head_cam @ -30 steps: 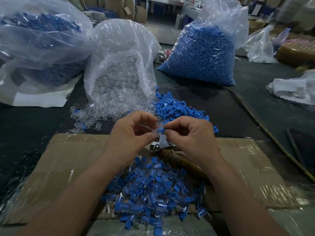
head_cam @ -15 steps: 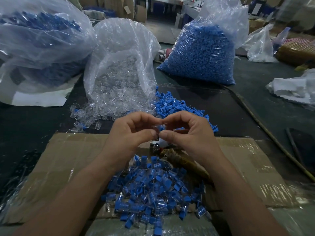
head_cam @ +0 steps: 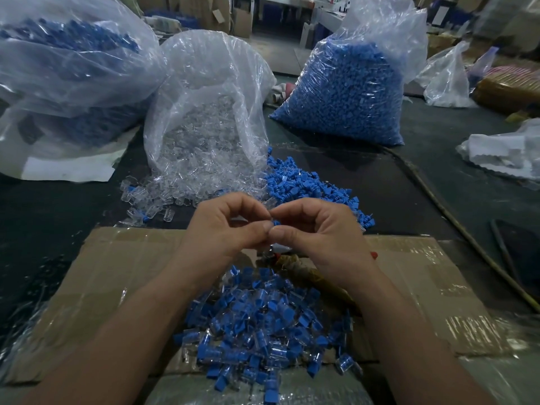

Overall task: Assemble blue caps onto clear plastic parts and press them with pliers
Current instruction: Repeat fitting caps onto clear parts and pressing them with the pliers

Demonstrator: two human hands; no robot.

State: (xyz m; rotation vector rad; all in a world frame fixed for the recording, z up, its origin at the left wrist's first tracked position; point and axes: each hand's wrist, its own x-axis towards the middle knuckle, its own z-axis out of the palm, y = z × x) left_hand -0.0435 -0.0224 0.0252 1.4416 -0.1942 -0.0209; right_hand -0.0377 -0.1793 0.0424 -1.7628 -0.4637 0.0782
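My left hand [head_cam: 225, 229] and right hand [head_cam: 318, 229] have drawn together, both pinching the cap [head_cam: 276, 222] into the clear part [head_cam: 270, 202]; I judge the pliers [head_cam: 293, 263] come next.

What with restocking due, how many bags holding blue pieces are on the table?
2. A slumped bag lies at the far left; a fuller bag stands at the back, right of the clear-parts bag. The slumped one's folds may hide a further bag.
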